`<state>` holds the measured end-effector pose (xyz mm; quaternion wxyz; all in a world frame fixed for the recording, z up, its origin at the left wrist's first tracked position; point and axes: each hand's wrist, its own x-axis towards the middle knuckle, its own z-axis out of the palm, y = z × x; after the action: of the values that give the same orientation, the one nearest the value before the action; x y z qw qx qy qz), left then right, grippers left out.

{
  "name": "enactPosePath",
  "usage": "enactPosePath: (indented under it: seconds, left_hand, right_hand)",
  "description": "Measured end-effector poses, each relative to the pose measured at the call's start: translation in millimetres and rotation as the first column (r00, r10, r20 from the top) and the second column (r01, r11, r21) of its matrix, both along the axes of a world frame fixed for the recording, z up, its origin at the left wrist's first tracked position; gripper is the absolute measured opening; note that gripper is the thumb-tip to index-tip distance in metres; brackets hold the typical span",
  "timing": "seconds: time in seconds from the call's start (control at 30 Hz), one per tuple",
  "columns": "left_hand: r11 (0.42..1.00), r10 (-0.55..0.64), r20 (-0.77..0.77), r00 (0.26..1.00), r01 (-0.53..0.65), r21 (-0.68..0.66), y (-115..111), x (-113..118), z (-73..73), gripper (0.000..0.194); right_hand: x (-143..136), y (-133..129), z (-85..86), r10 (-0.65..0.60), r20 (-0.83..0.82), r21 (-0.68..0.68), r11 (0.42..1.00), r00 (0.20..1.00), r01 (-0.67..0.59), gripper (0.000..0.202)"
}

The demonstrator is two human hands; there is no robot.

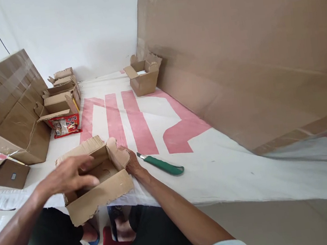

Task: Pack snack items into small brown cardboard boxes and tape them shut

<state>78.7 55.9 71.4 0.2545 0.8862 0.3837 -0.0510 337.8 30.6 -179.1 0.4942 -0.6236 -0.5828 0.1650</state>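
A small open cardboard box [100,194] with torn flaps stands at the table's front edge, one flap hanging over it. My left hand [74,175] is above the box's left side, fingers apart and holding nothing; it hides part of the inside. At the far right corner of the box, my right hand [131,163] grips its wall, with some fingers hidden behind the flap. A green utility knife [164,165] lies just right of that hand, its blade tip pointing toward the box.
Large cardboard sheet [234,70] leans along the right; a taped carton [16,112] stands left. Beside it are several small open boxes [56,102] and a red snack packet [65,125]. Another open box [143,83] sits at the back. A dark carton [12,175] lies front left.
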Motion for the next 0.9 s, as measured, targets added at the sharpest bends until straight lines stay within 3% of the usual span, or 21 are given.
enactPosePath:
  seconds: [0.07,0.13,0.2,0.27,0.37,0.5,0.63,0.77,0.9]
  left_hand:
    - [0.993,-0.112,-0.080,0.991,0.114,0.025,-31,1,-15.5,0.076]
    - [0.980,-0.174,-0.125,0.977,0.184,0.071,-46,2,-30.2,0.053]
    - [0.972,-0.172,-0.172,0.970,0.195,0.129,-43,-1,-38.3,0.030]
    - [0.966,-0.104,-0.244,0.964,0.156,0.207,-27,-6,-38.4,0.019]
    - [0.930,0.081,-0.327,0.941,0.047,0.365,14,-19,-29.2,0.018]
    - [0.853,0.299,-0.315,0.901,-0.104,0.512,78,-39,-19.0,0.022]
    - [0.798,0.405,-0.293,0.866,-0.179,0.575,128,-47,-19.0,0.031]
    - [0.755,0.444,-0.228,0.867,-0.225,0.616,144,-46,-25.9,0.047]
    - [0.680,0.492,-0.072,0.868,-0.331,0.654,127,-48,-33.9,0.064]
  right_hand:
    - [0,0,-0.3,0.013,-0.004,-0.003,1.000,1.000,-0.013,0.008]
    - [0,0,-0.5,0.015,-0.003,-0.002,1.000,1.000,-0.015,0.010]
    - [0,1,-0.8,0.011,0.010,0.002,1.000,1.000,-0.011,0.013]
    - [1,1,-1.2,0.020,0.039,0.012,1.000,0.999,-0.020,0.017]
    - [2,1,-1.4,0.047,0.061,0.033,0.998,0.997,-0.049,0.022]
    - [2,1,-0.6,0.055,0.040,0.039,0.998,0.998,-0.057,0.023]
    - [2,1,0.5,0.055,0.042,0.031,0.998,0.998,-0.056,0.024]
    - [3,1,0.4,0.056,0.042,0.023,0.998,0.998,-0.057,0.024]
    - [4,1,-0.6,0.057,0.051,0.015,0.998,0.997,-0.058,0.025]
